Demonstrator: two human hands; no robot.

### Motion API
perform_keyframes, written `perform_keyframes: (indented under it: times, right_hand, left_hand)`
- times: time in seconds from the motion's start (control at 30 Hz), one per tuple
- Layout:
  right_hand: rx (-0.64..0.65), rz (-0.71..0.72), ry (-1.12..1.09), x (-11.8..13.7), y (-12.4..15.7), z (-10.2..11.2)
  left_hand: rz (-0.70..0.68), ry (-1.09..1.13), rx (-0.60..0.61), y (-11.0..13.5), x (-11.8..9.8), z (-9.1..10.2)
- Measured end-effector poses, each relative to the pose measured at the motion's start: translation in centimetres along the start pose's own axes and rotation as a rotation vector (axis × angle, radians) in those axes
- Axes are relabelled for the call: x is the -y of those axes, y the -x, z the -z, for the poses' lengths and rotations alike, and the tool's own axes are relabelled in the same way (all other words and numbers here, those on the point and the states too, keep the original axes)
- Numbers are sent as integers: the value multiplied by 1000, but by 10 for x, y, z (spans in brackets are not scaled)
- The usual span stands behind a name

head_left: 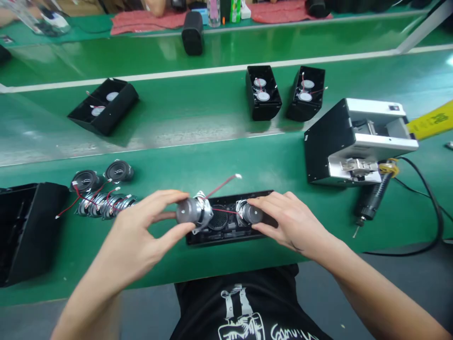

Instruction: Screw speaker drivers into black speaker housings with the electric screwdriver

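Observation:
A long black speaker housing [226,231] lies on the green bench in front of me. My left hand [148,226] pinches a round speaker driver [191,211] at the housing's left end, thumb below and fingers above. My right hand [286,219] grips a second speaker driver [249,213] at the right end. Thin red wires [222,184] run up from the left driver and across between the two.
Several loose speaker drivers with red wires [102,193] lie to the left, beside a black housing [24,226]. Three open black housings [104,106] [264,92] [306,93] sit on the belt beyond. A screw feeder box [354,141] and an electric screwdriver [371,200] stand at right.

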State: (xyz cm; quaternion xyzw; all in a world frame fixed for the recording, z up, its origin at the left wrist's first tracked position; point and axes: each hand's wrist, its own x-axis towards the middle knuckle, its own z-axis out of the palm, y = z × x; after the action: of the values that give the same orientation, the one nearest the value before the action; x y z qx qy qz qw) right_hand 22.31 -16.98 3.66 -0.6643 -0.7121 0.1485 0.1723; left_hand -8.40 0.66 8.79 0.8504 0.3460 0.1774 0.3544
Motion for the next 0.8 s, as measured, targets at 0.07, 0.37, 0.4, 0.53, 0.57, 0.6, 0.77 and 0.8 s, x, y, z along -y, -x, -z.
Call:
perform_keyframes:
  times: [0.07, 0.37, 0.4, 0.53, 0.57, 0.6, 0.77, 0.8]
  right_hand:
    - [23, 0, 11, -1, 0, -3]
    - [24, -159, -217, -10, 11, 22]
    - [8, -187, -277, -12, 13, 24]
    - [-44, -222, -387, -21, 19, 25]
    - [-54, -213, -385, -23, 21, 24]
    - [-60, -202, -371, -23, 22, 23]
    - [-84, -48, -160, -16, 22, 20]
    - [-85, 2, -115, -14, 21, 20]
  left_hand:
    - [-94, -80, 56, 1, -6, -11]
    - [-37, -57, -25, 15, -15, 4]
    - [-33, -44, -23, 16, -15, 5]
    - [-147, -121, 69, 12, -20, -12]
    - [-183, -135, 91, 9, -21, -20]
    - [-211, -147, 106, 7, -23, -28]
    - [-316, -294, 124, -2, -19, -60]
    - [-335, -332, 134, -3, -16, -63]
